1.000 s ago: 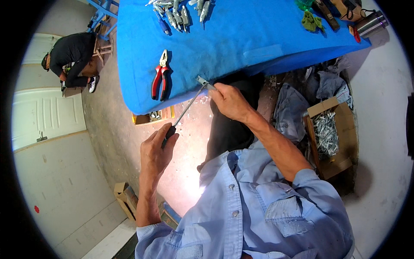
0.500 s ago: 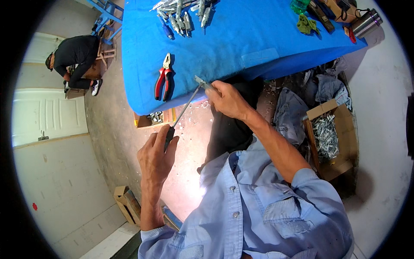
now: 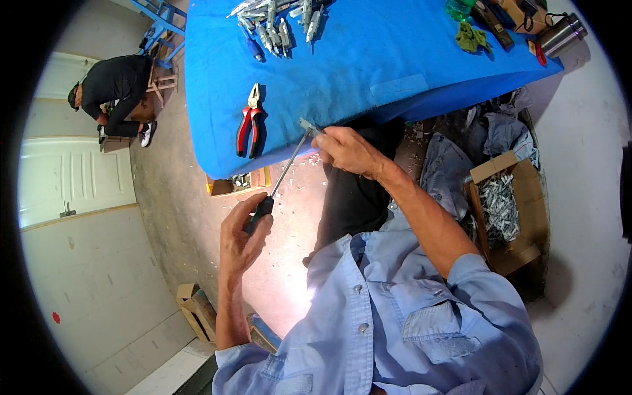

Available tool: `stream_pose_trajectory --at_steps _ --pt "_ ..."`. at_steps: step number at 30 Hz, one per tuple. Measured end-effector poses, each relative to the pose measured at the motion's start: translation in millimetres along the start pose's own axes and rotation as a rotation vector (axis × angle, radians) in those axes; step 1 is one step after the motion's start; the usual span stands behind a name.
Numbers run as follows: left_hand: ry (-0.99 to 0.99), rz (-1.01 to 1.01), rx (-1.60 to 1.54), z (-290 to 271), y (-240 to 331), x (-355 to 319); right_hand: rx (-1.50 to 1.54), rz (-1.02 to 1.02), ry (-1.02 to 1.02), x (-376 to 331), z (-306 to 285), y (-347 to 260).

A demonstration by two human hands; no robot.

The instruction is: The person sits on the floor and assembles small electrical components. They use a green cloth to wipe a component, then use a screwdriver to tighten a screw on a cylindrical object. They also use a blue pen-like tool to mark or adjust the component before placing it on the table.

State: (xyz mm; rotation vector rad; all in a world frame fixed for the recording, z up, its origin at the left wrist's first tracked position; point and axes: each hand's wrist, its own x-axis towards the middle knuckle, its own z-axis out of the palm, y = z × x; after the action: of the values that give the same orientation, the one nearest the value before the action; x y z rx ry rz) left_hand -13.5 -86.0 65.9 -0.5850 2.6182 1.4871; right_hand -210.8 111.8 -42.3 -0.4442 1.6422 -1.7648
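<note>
My left hand is closed around the dark handle of a screwdriver, whose long thin shaft points up and to the right. The tip meets a small grey metal part, pinched in my right hand just over the table's near edge. Most of that part is hidden by my fingers, so its exact kind does not show. Left of it, combination pliers with red and black grips lie on the blue tablecloth.
Several grey metal parts are heaped at the table's far side, beside a blue-handled tool. A green cloth and steel flask lie far right. Below right stands a carton of metal pieces. Another person sits far left.
My left hand has opened its grip slightly and shifted on the screwdriver, so more of the handle shows. The metal part stays in my right hand at nearly the same spot.
</note>
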Motion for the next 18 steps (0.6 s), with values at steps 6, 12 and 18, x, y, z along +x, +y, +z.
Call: stream_pose_trajectory --at_steps 6,12,18 --pt "-0.055 -0.053 -0.137 -9 -13 5 -0.041 -0.071 0.055 2 5 2" --pt "-0.005 0.093 0.086 -10 -5 5 -0.051 -0.074 0.058 1 4 1" --pt "0.057 0.31 0.297 -6 -1 9 -0.109 -0.106 0.051 6 2 11"
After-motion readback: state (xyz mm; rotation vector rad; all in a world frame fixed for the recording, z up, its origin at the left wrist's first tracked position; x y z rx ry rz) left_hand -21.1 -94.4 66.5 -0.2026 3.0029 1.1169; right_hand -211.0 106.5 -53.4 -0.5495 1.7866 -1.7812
